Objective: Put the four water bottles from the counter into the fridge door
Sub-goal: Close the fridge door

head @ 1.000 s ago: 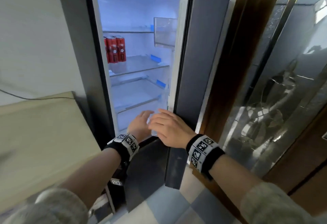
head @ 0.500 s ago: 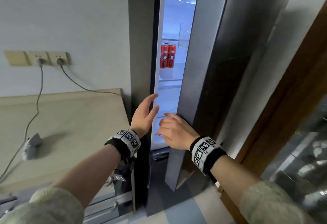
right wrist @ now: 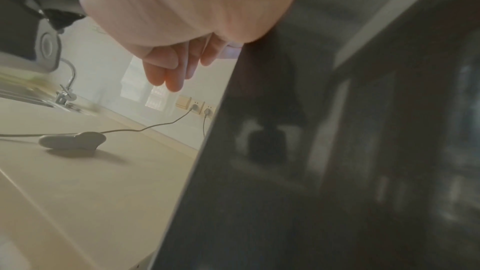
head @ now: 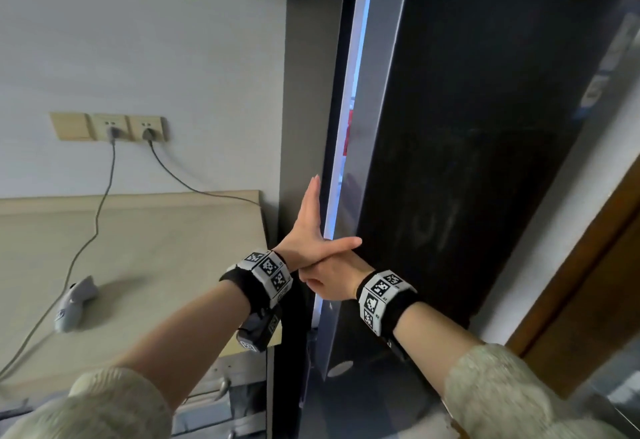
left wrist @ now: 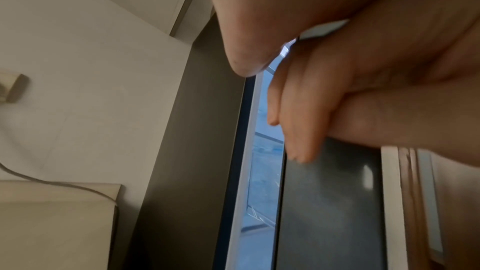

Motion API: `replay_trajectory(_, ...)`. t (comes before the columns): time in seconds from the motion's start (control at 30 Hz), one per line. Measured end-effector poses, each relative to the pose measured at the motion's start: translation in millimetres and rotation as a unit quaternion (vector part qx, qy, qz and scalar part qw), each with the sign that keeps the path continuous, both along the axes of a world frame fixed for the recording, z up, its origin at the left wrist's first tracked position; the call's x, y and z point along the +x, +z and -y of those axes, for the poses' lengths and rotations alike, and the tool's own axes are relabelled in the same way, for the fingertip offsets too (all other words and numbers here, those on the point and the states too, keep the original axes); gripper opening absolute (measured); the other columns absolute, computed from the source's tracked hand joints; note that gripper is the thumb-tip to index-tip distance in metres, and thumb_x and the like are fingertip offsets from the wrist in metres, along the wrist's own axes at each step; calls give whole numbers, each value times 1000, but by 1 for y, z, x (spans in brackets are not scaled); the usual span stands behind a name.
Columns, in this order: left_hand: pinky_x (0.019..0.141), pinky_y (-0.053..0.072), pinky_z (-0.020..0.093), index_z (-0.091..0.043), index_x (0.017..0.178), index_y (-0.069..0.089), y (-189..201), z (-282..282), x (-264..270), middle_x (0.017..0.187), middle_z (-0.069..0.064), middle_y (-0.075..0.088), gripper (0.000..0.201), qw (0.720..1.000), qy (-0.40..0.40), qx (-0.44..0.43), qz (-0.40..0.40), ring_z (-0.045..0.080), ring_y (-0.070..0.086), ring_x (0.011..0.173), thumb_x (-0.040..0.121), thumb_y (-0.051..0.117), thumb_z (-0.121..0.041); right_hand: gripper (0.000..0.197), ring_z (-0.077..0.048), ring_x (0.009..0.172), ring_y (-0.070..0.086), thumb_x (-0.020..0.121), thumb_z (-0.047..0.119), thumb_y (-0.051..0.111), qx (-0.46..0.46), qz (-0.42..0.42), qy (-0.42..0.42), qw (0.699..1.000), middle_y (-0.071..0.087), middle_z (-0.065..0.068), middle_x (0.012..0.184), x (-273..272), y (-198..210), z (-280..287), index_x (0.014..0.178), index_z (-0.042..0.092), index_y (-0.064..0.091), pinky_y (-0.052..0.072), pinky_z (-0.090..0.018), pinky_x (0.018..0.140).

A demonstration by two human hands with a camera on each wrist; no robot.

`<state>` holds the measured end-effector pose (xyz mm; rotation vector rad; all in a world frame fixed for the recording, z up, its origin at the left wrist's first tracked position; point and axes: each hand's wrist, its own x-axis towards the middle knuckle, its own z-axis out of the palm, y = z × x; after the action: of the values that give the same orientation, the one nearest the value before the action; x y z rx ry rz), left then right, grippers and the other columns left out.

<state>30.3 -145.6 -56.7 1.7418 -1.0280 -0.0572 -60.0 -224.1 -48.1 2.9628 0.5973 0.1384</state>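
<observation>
No water bottle shows in any view. The dark fridge door stands almost closed, leaving a thin lit gap with a sliver of red cans inside. My left hand is flat and upright at the gap, fingers straight up, thumb stretched across onto the door's edge. My right hand lies just under that thumb at the door's edge, holding nothing. The left wrist view shows the left fingers over the gap. In the right wrist view the right fingers hang loosely straight past the door.
A beige counter runs left of the fridge, with a grey corded device lying on it. Two plugs sit in wall sockets. A sink tap is farther along. A brown door frame stands at the right.
The fridge door has swung from wide open to nearly closed. Both hands followed its edge and now meet at the narrow gap, the left hand straightened upright.
</observation>
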Motion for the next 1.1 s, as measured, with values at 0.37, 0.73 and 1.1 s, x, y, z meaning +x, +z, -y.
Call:
replay_trajectory(0.37, 110, 13, 22, -27, 153, -1, -4, 13, 35, 161, -6, 8, 114, 996, 38, 53, 52, 12, 12, 146, 73, 76, -50, 20, -23, 51, 63, 76, 24, 58, -110, 77, 70, 988, 64, 0, 57, 38, -25, 22, 61, 17, 68, 55, -33, 50)
replay_trajectory(0.73, 104, 25, 22, -23, 153, 3, 0, 10, 51, 157, -5, 26, 95, 986, 90, 92, 103, 12, 28, 142, 85, 62, -51, 27, -26, 72, 58, 95, 17, 45, -132, -3, 41, 990, 67, -10, 80, 60, -11, 17, 84, 4, 66, 33, -33, 62)
replay_trajectory(1.1, 105, 36, 31, -23, 153, 7, 9, 13, 28, 156, -1, 29, 88, 981, 133, 108, 92, 14, 34, 140, 86, 62, -44, 31, -19, 72, 59, 94, 22, 44, -1, 26, -44, 999, 67, -3, 76, 37, -16, 24, 79, 11, 69, 46, -28, 60)
